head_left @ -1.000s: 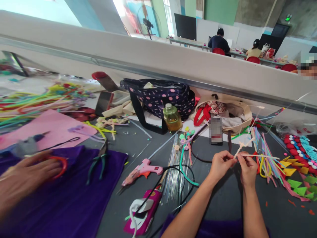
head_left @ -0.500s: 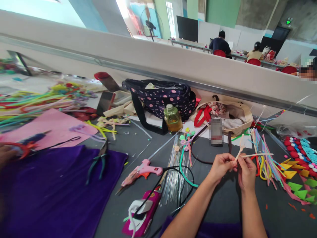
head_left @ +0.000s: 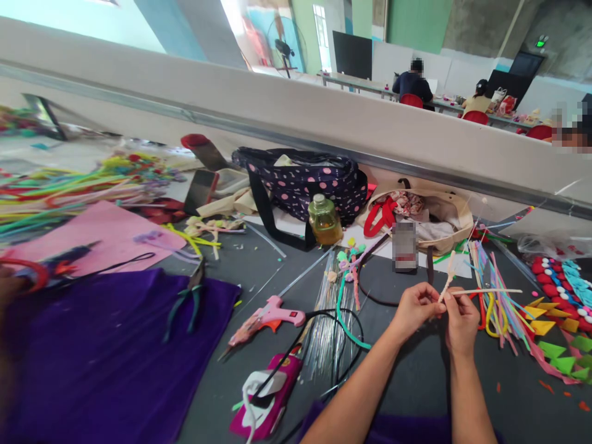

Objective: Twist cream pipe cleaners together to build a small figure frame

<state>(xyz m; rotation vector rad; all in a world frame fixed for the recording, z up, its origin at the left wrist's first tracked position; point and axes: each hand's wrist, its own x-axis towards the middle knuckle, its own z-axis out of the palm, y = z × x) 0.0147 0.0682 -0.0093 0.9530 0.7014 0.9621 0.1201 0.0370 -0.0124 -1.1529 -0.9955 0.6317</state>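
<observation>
At the right of the head view, a cream pipe cleaner is pinched between both my hands. A twisted, looped part of it rises above my fingers, and a straight end points right. My left hand is closed on the base of the twisted part. Close beside it, my right hand pinches the piece where the straight end leaves. My fingers hide the joint itself. Left of my forearms lie a pink glue gun, a bundle of clear sticks and a bent green pipe cleaner.
Behind my hands are a phone, a cream bag, a dotted bag and a bottle. Coloured pipe cleaners lie to the right. Pliers rest on purple cloth; a co-worker's hand is far left.
The straight end of the pipe cleaner now reaches farther right. My hands stay nearly in place. At the far left, the co-worker's hand and the orange-red thing by it have shifted slightly.
</observation>
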